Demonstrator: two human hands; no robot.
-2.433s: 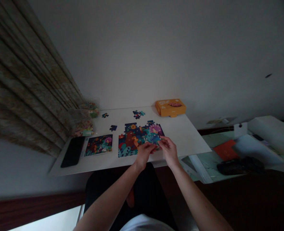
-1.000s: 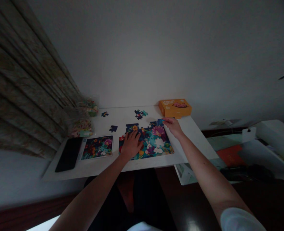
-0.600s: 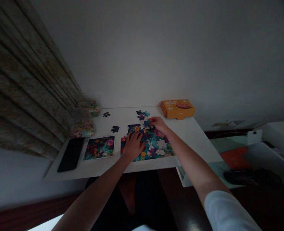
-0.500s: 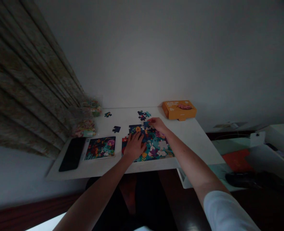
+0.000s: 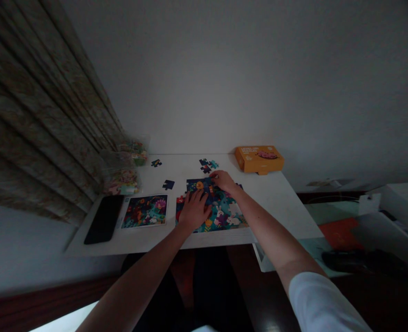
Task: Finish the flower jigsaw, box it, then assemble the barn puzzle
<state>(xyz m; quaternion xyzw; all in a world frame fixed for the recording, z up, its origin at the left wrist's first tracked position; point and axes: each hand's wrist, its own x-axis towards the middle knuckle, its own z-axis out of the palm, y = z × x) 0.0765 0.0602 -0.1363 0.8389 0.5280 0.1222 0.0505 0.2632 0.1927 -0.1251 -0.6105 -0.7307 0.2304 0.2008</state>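
Note:
A partly joined jigsaw puzzle (image 5: 209, 224) with rabbits and flowers lies near the front edge of the white table. My left hand (image 5: 194, 211) rests on its left part, fingers spread. At the puzzle's far edge, my right hand (image 5: 224, 180) pinches a dark blue puzzle piece (image 5: 208, 181), set against the section with an orange round figure. The fingers hide part of that piece. Beyond the puzzle lies a small group of loose pieces (image 5: 205, 169). One dark blue piece (image 5: 168, 184) and a multicoloured piece (image 5: 156, 163) lie apart to the left.
Left of the puzzle are a picture card (image 5: 144, 212) with a matching scene and a black phone-like slab (image 5: 104, 220). Clear bags of pieces (image 5: 121, 180) stand by the curtain (image 5: 48, 106). An orange puzzle box (image 5: 259, 159) sits at the back right, near the wall.
My right hand has moved the blue piece slightly toward the left section, closing the gap that showed between them. My left hand stays on the puzzle.

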